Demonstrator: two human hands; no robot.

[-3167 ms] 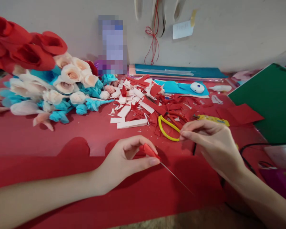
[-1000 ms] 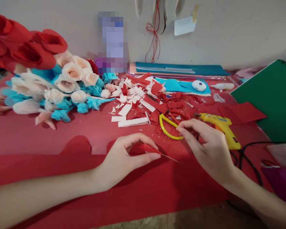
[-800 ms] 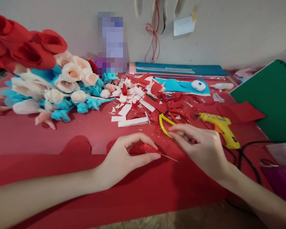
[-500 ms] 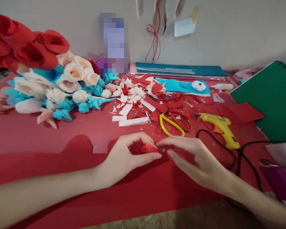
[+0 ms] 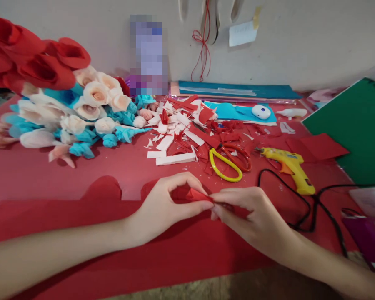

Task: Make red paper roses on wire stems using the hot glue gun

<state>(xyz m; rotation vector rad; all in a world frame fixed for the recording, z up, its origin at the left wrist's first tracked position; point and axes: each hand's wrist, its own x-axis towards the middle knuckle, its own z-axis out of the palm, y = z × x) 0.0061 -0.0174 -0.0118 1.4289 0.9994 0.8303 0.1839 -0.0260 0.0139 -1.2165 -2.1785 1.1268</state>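
Note:
Between the fingers of my left hand [image 5: 171,200] is a small piece of folded or rolled red paper [image 5: 195,195], pinched near its right tip by thumb and forefinger. My right hand [image 5: 253,214] meets that tip from the other side, its thumb and forefinger closed on the paper's end. Much of the paper is hidden behind my fingers. Under both hands lies a large red sheet [image 5: 162,262], and cut red paper petals [image 5: 104,187] with rounded tops rest along its far edge. Scissors [image 5: 226,166] with yellow and red handles lie just beyond my hands.
Paper flowers [image 5: 93,96] in red, cream and blue crowd the left. Red and white scraps [image 5: 178,129] pile up in the middle. A yellow glue gun [image 5: 289,166] with a black cord [image 5: 314,225] lies right, before a green board [image 5: 353,133]. A white mouse-like object [image 5: 261,111] sits behind.
My right hand has moved slightly left, and its thumb and fingers have closed on the red paper's tip. My left hand has stayed nearly still.

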